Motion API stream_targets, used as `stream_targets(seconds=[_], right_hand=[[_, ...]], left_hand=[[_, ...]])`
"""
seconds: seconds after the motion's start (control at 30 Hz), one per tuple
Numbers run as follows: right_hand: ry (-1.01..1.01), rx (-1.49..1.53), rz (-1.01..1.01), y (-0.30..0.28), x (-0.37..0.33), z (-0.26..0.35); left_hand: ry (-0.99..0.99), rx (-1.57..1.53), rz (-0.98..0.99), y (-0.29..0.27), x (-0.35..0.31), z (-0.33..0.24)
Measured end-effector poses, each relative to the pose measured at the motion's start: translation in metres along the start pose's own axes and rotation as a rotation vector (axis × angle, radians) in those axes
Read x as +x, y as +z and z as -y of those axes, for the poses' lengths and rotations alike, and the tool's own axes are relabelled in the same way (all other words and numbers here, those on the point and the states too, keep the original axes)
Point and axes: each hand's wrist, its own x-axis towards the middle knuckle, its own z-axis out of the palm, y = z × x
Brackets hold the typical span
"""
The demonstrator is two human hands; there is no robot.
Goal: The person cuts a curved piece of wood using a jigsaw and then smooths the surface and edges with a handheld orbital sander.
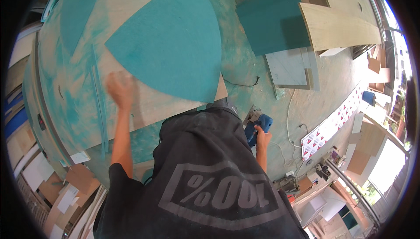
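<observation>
My right hand [263, 139] is wrapped round the body of a blue jigsaw [253, 130], low beside my right hip, its metal base plate toward the far side. Ahead of me lies a large teal panel [175, 42] with curved edges and a pointed left corner. It rests on a bare plywood sheet [153, 108], which shows along its near and left sides. Over that plywood, just left of the panel's near edge, hovers my left hand [119, 89]. Motion blurs its fingers, so its grip is unclear; no held thing shows.
Stacked teal sheets [273, 22] and a pale wood board [341, 27] stand at the far right, with a white panel [286, 67] below them. A dark cord [243, 84] and a pale cable [288, 116] trail over the floor. Board offcuts [83, 175] pile up at left.
</observation>
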Motion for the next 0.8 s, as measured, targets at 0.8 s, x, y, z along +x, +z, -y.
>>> stream_targets(seconds=[0.8], right_hand=[[0.299, -0.015, -0.163, -0.005, -0.081, -0.114]], left_hand=[[0.671, -0.269, 0.342, 0.035, -0.054, -0.243]])
